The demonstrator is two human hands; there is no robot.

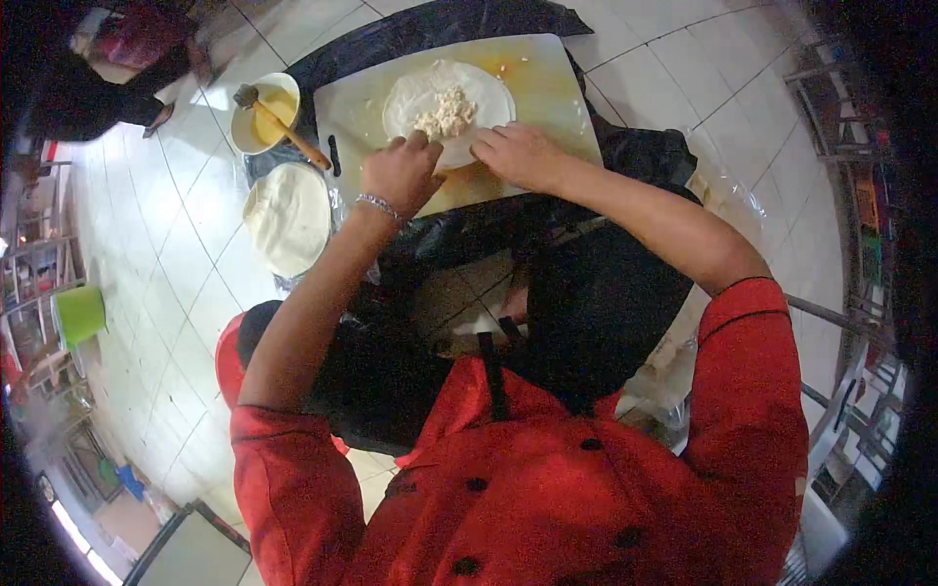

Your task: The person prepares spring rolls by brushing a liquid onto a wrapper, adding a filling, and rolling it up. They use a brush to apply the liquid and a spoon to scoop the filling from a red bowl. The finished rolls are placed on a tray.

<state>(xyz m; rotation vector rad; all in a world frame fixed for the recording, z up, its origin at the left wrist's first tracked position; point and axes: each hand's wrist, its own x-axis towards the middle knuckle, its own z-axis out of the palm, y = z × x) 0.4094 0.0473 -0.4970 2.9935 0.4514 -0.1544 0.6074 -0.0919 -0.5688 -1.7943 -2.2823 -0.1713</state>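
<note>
A thin round dough wrapper (491,91) lies flat on a stained plastic cutting board (564,110), with a heap of pale crumbly filling (448,113) near its middle. My left hand (404,170) bears a bracelet at the wrist, and its curled fingertips are at the wrapper's near left edge, beside the filling. My right hand (516,152) has its fingers bunched at the near right edge of the wrapper. Both hands appear to pinch that edge, though the fingers partly hide it.
Left of the board stands a white bowl (238,124) of yellow liquid, a wooden-handled brush (282,130) across it. Nearer me, a stack of round wrappers (292,220) rests on plastic. Another person (110,95) is at the upper left. A green bin (79,315) stands far left.
</note>
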